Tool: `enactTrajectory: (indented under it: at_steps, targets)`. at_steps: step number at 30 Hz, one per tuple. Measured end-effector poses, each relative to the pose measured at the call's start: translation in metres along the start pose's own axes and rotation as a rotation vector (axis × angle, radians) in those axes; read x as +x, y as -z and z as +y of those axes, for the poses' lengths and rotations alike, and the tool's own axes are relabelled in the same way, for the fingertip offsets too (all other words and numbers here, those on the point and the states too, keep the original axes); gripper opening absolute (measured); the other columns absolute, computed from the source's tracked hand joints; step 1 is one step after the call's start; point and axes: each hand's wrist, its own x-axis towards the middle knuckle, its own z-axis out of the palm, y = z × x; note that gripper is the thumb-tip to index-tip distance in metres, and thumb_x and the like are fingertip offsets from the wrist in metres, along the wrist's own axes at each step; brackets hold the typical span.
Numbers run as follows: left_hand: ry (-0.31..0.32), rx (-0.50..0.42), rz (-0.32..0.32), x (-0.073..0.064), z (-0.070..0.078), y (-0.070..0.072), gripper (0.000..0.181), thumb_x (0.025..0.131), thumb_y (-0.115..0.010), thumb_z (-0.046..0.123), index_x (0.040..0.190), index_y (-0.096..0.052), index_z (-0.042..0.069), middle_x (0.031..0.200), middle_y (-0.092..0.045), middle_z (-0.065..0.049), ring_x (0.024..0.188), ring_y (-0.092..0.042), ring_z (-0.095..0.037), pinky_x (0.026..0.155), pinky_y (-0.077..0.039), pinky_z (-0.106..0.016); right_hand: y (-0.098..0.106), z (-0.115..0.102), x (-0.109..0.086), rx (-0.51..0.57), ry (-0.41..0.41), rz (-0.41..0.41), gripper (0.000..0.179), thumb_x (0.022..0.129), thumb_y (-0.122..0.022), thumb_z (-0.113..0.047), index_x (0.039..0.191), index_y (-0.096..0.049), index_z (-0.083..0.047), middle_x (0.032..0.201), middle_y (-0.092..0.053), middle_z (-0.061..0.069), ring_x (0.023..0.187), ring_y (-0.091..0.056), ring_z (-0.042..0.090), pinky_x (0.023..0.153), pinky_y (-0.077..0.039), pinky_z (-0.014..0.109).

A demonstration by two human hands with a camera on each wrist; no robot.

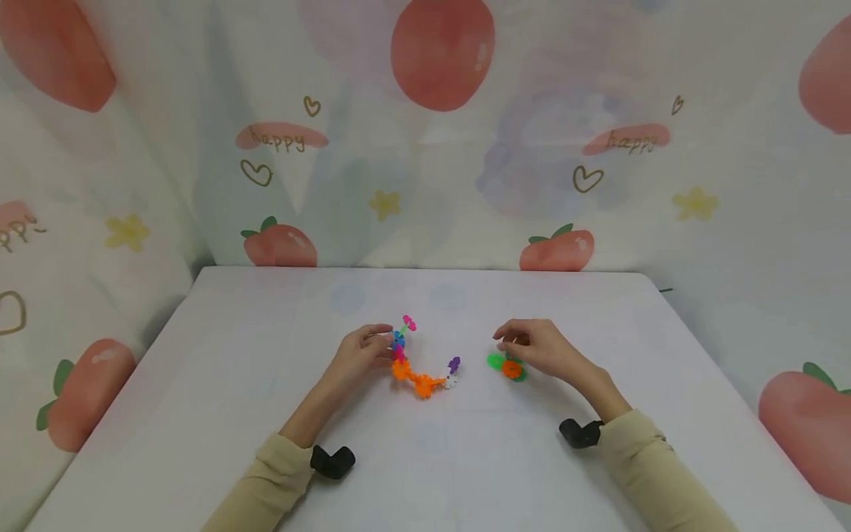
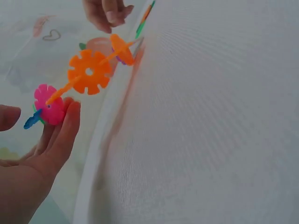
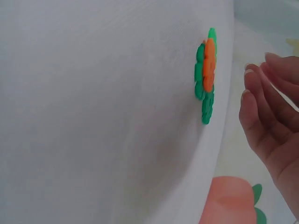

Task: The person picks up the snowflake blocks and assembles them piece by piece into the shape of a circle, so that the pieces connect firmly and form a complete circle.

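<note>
My left hand is beside a chain of joined plastic snowflake discs. In the left wrist view its lower fingers touch the pink disc, while the opposite digit stands apart from the blue disc. Orange discs continue the chain toward a white disc and a purple disc. Over a small flat group of loose discs hovers my right hand, fingers loosely bent and holding nothing. That group has an orange disc among green discs.
A white cloth covers the table, whose far edge meets a fruit-patterned curtain. Black wrist mounts sit at both cuffs. A small pink piece on a green stem sticks up from the chain's left end.
</note>
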Motion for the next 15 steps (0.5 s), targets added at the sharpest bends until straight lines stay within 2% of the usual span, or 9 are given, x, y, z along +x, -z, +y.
enactTrajectory:
  at_steps: [4,9,15]
  targets:
    - [0.013,-0.002,-0.033,0.001,0.000,-0.001,0.052,0.105,-0.059,0.033,0.143,-0.053,-0.002,0.115,-0.073,-0.018,0.094,-0.073,-0.023,0.094,-0.060,-0.037,0.001,0.008,-0.004,-0.070,0.011,-0.036,0.016,0.093,-0.071,-0.006,0.109,-0.074,-0.004,0.094,-0.071,0.003,0.084,-0.062,0.016,0.075,-0.055,0.028]
    - [-0.001,0.033,-0.041,0.001,-0.002,-0.003,0.050,0.104,-0.062,0.032,0.139,-0.057,-0.003,0.111,-0.074,-0.017,0.092,-0.073,-0.020,0.093,-0.060,-0.035,-0.002,0.015,-0.006,-0.087,0.012,-0.077,0.021,0.091,-0.076,-0.010,0.110,-0.073,-0.002,0.096,-0.069,0.003,0.084,-0.059,0.016,0.076,-0.053,0.028]
    - [-0.026,0.057,-0.073,0.000,0.002,-0.001,0.048,0.104,-0.062,0.027,0.141,-0.056,-0.002,0.115,-0.073,-0.017,0.095,-0.073,-0.022,0.097,-0.058,-0.038,-0.005,0.009,-0.001,-0.105,0.027,-0.082,0.023,0.091,-0.076,-0.011,0.111,-0.072,-0.001,0.095,-0.068,0.004,0.083,-0.058,0.015,0.075,-0.052,0.029]
